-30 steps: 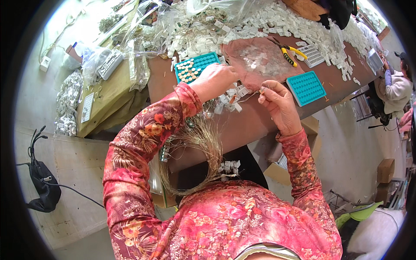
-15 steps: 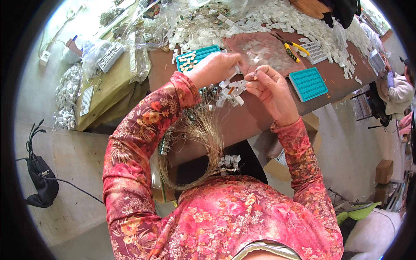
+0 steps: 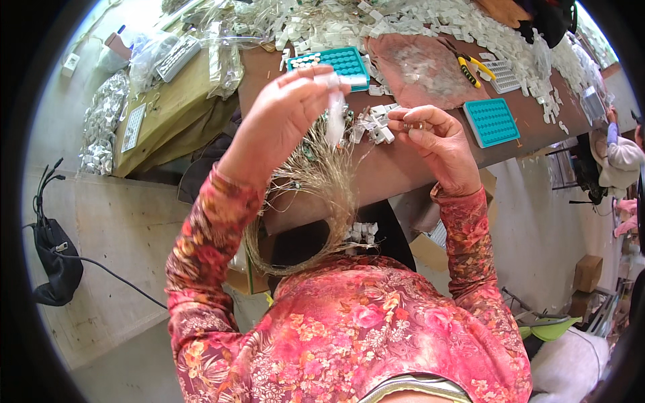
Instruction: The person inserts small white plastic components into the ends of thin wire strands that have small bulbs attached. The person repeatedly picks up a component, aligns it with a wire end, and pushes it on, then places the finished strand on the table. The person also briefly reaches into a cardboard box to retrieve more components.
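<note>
My left hand [image 3: 285, 114] is raised over the near edge of the teal tray. Its fingers are closed on a white plastic piece [image 3: 336, 121], which hangs below the fingertips and is smeared by motion. With thumb and forefinger my right hand [image 3: 443, 144] pinches a small clear-and-dark piece [image 3: 414, 125], too small to name. Between the hands lies a cluster of small white plastic housings [image 3: 379, 124]. A looped bundle of thin gold-coloured wires [image 3: 342, 195] runs from the table down towards my lap. The teal tray [image 3: 356, 64] has pale round discs [image 3: 308, 60] in its left part.
Right of my right hand lies a second teal tray [image 3: 494, 124]. Yellow-and-black pliers [image 3: 468, 72] rest by a pinkish cloth [image 3: 423, 74] and a grey slotted tray [image 3: 502, 76]. White pieces [image 3: 430, 17] are heaped along the far side. A co-worker [image 3: 615, 151] sits at right.
My left hand has drawn back from my right hand, to the left, and a white piece now dangles from it. My right hand has shifted slightly right. The view has tilted a little.
</note>
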### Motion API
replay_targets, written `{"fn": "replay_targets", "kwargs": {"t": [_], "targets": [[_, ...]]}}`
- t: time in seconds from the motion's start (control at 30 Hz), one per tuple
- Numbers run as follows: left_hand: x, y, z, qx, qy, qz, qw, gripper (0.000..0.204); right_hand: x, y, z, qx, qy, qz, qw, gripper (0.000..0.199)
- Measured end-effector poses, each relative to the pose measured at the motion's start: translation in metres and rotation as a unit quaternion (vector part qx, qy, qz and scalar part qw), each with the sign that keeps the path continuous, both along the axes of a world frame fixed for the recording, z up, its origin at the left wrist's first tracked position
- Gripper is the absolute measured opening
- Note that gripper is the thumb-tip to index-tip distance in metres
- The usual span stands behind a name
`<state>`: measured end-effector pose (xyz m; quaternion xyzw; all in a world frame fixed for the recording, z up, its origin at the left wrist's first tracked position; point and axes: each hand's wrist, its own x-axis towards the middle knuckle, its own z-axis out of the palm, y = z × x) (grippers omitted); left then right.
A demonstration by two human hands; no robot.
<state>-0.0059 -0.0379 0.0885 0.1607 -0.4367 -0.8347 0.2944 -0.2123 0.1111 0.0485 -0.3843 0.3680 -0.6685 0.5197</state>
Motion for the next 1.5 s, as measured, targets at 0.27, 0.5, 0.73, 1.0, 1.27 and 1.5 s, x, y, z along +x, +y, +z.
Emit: {"fn": "replay_targets", "kwargs": {"t": [0.27, 0.5, 0.73, 1.0, 1.27, 1.5], "targets": [[0.009, 0.041, -0.027, 0.096, 0.063, 0.121, 0.986, 0.018, -0.004, -0.009, -0.015, 0.051, 0.116, -0.12, 0.985, 0.019], [0.004, 0.062, -0.026, -0.04, -0.017, 0.188, 0.981, 0.014, 0.006, -0.015, -0.023, 0.019, 0.023, -0.138, 0.99, 0.023], [0.009, 0.073, -0.038, 0.086, 0.098, 0.104, 0.986, 0.016, -0.01, -0.012, -0.024, -0.037, -0.032, -0.058, 0.997, 0.01], [-0.022, 0.076, -0.038, 0.193, 0.189, 0.1, 0.958, 0.017, -0.013, -0.003, 0.009, -0.045, 0.095, 0.048, 0.993, 0.012], [-0.025, 0.083, -0.035, -0.027, 0.042, 0.093, 0.994, 0.01, -0.001, -0.011, 0.021, 0.0, 0.006, 0.112, 0.994, 0.02], [-0.009, 0.075, -0.031, 0.013, 0.052, 0.173, 0.984, 0.018, 0.023, -0.018, 0.015, 0.067, -0.191, 0.154, 0.967, 0.012]]}}
